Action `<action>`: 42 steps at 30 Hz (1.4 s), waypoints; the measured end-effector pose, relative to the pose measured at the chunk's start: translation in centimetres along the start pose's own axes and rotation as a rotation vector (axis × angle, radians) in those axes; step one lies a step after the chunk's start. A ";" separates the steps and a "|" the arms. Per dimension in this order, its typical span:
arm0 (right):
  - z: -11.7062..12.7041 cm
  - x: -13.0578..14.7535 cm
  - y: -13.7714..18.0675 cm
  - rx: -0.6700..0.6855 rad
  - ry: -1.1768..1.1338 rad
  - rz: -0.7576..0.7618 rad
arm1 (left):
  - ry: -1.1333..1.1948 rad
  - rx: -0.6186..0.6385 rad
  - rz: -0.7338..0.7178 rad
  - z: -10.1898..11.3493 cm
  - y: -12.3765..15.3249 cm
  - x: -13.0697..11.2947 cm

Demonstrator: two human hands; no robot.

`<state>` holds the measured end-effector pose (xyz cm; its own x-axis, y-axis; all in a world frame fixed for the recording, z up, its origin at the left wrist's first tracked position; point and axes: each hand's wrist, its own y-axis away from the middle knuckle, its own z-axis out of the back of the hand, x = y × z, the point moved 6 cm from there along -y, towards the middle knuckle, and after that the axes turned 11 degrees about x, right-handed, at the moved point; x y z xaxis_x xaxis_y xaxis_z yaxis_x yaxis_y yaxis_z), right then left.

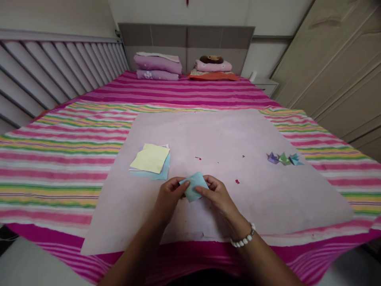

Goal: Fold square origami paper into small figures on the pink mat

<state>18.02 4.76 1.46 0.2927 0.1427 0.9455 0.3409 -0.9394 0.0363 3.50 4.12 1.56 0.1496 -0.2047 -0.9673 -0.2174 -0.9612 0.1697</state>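
A small light blue folded paper (194,186) is pinched between both my hands just above the pale pink sheet (226,139) that covers the bed. My left hand (168,196) grips its left edge with thumb and fingers. My right hand (216,194), with a white bead bracelet on the wrist, holds its right side. A stack of square papers (150,159), yellow on top with blue and lilac beneath, lies to the left of my hands.
Three folded paper pieces (284,159), purple, green and blue, sit in a row at the right of the sheet. Tiny red scraps (237,181) dot the sheet. Folded pillows (157,65) lie at the headboard. A slatted rail stands left, a wardrobe right.
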 end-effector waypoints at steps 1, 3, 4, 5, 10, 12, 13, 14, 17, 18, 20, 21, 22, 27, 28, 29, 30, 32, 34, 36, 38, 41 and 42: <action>0.1 -0.2 0.1 -0.010 0.004 -0.004 | 0.018 -0.004 0.001 0.0 0.0 0.2; 0.4 -0.3 0.2 -0.035 0.007 0.002 | 0.044 0.019 0.007 0.0 0.1 0.3; 0.6 -0.2 0.3 -0.047 0.006 0.019 | 0.051 0.035 0.004 0.0 0.2 0.2; 0.7 0.0 0.4 -0.056 0.006 0.042 | 0.053 0.053 -0.007 0.0 0.3 0.1; 0.6 1.4 1.0 -0.052 0.067 0.167 | 0.006 0.124 -0.157 0.0 0.7 -1.4; 0.6 1.6 1.2 -0.056 0.101 0.188 | -0.009 0.143 -0.184 0.0 0.8 -1.6; 0.6 1.5 1.3 -0.058 0.115 0.192 | -0.017 0.154 -0.184 0.0 0.9 -1.5; 0.6 1.5 1.3 -0.061 0.121 0.195 | -0.027 0.165 -0.181 0.0 0.9 -1.5; 0.7 1.3 1.2 -0.051 0.107 0.199 | -0.038 0.185 -0.178 0.0 0.9 -1.5; 0.7 1.2 1.2 -0.043 0.097 0.200 | -0.028 0.177 -0.180 0.0 0.9 -1.5; 0.7 1.2 1.2 -0.033 0.093 0.199 | -0.003 0.152 -0.174 0.2 0.9 -1.5; 0.8 1.2 1.1 -0.032 0.099 0.196 | 0.001 0.144 -0.166 0.2 0.8 -1.4; 0.8 1.2 1.1 -0.034 0.109 0.194 | -0.006 0.142 -0.157 0.3 0.8 -1.3; 1.0 1.4 1.3 -0.052 0.140 0.221 | -0.082 0.154 -0.203 0.2 0.7 -1.4; 1.1 1.3 1.3 -0.050 0.143 0.227 | -0.089 0.146 -0.221 0.2 0.7 -1.5; 1.1 1.3 1.3 -0.043 0.147 0.231 | -0.092 0.142 -0.232 0.2 0.7 -1.6; 1.1 1.3 1.3 -0.032 0.150 0.232 | -0.092 0.142 -0.236 0.3 0.6 -1.6; 1.0 1.3 1.2 0.000 0.165 0.235 | -0.082 0.151 -0.240 0.3 0.6 -1.7; 1.0 1.8 1.3 0.023 0.184 0.280 | -0.062 0.152 -0.254 0.3 0.6 -1.8; 0.9 2.4 1.5 0.045 0.201 0.339 | -0.044 0.151 -0.272 0.3 0.7 -2.0; 0.8 2.8 1.6 0.063 0.215 0.368 | -0.035 0.147 -0.283 0.3 0.8 -2.1; 0.8 2.9 1.8 0.062 0.206 0.370 | -0.016 0.125 -0.290 0.4 1.0 -2.0; 0.8 2.9 1.8 0.061 0.203 0.375 | -0.010 0.117 -0.291 0.4 1.0 -2.0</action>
<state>20.25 3.71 4.01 0.2267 -0.2752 0.9343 0.2979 -0.8937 -0.3355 2.59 3.60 3.56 0.2126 0.0780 -0.9740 -0.2761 -0.9514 -0.1364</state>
